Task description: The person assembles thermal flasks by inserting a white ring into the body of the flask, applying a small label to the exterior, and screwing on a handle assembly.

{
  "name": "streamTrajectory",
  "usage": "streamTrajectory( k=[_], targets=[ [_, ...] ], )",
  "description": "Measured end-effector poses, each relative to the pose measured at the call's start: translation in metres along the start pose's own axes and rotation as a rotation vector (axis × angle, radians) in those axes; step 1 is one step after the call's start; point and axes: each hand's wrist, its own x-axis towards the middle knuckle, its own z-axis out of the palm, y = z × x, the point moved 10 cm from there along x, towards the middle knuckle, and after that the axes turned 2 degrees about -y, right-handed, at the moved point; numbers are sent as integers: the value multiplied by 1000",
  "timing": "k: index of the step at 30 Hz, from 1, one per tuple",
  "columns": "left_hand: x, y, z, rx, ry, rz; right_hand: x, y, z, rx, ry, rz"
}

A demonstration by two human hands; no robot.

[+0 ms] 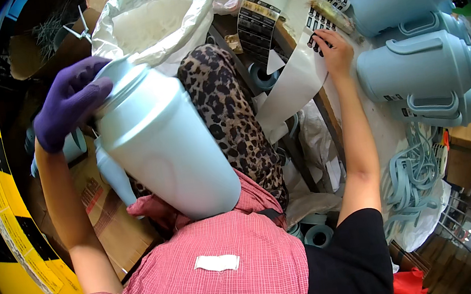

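Note:
My left hand (70, 102), in a purple glove, grips the neck of a light blue jug (164, 138). The jug leans over my lap, its base against the red checked apron (216, 278). A light blue handle (113, 172) shows on the jug's left side. My right hand (334, 52) is bare and reaches to the bench on the right. Its thumb and fingertips pinch at a white label sheet (298, 80) with dark printed labels. Whether a label has come off the sheet there, I cannot tell.
Several light blue jugs (414, 69) lie stacked on the bench at the right, with loose light blue handles or straps (413, 178) nearer me. A white plastic-lined bin (155, 21) stands ahead. Left are a cardboard box (102, 210) and a yellow-black striped edge (29, 290).

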Motion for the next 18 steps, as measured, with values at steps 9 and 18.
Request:
streamTrajectory(
  k=[9, 18],
  targets=[
    [90, -20, 33, -33, 335, 266, 7, 2, 2, -36, -71, 147],
    [34, -97, 5, -222, 451, 294, -46, -152, -46, 229, -113, 45]
  ],
)
